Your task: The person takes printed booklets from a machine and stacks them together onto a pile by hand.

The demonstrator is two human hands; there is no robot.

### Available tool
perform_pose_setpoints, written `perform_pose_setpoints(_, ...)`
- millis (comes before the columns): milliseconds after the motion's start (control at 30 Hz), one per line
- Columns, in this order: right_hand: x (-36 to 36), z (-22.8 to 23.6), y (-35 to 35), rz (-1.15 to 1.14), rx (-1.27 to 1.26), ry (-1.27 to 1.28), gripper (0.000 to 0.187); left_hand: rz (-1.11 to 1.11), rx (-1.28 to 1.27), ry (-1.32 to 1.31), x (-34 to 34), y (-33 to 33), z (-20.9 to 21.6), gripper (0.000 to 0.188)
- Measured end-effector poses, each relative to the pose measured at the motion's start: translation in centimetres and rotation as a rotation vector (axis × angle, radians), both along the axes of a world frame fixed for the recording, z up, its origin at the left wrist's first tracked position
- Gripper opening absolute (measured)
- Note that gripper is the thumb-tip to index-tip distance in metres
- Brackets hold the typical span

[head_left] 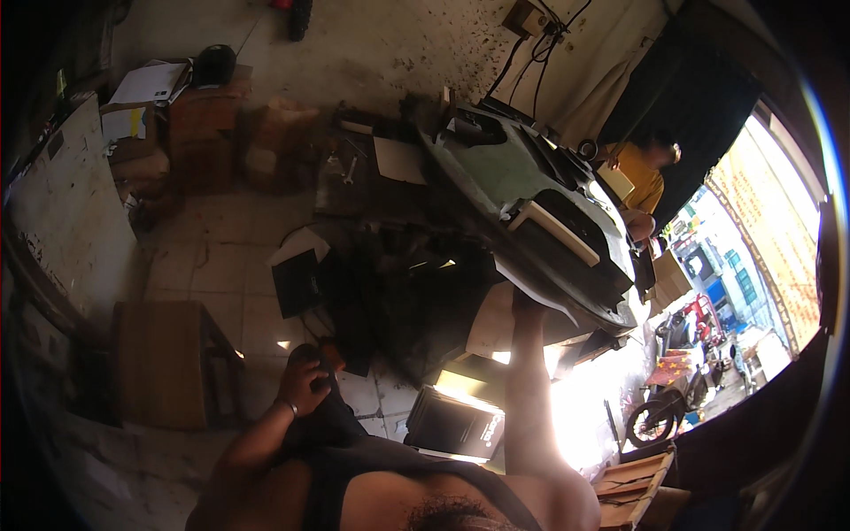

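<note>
My left hand [305,386] is curled beside my dark-clothed leg. Its fingers close around something small and dark that I cannot make out, with a bit of orange beside it. My right arm reaches forward to the near edge of the pale green worktable [469,170]. My right hand [529,305] is in shadow there, next to a tan sheet [490,320], and its fingers are hidden. Below it, by my legs, sits a stack of black flat covers [454,425] with light printing, partly in sunlight. Dark flat pieces and a cream-edged board [553,232] lie on the table.
A brown stool [159,363] stands at left, near a pale panel [66,190]. Boxes and papers [149,84] are piled behind. Beyond the table, a person in yellow [639,173] holds a pale board. A motorcycle [660,416] is outside the bright doorway.
</note>
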State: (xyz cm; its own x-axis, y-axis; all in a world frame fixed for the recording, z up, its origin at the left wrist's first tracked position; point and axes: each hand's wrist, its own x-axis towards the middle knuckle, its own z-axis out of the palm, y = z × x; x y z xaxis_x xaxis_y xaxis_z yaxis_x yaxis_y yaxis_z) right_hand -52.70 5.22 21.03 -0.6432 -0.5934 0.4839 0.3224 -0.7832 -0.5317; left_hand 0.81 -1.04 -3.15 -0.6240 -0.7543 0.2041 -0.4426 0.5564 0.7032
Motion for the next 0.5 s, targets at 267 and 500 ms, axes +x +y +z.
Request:
perform_pose_setpoints(267, -2.3, 1.9, 3.0, -0.343, 0.298, 0.135, 0.042, -0.008, -0.029, -0.008, -0.5, -0.4, 0.0, 0.035)
perform_pose_setpoints(500, -3.8, 2.8, 4.6, -0.405, 0.327, 0.125, 0.030, 0.003, -0.001, 0.014, -0.4, -0.1, 0.0, 0.035)
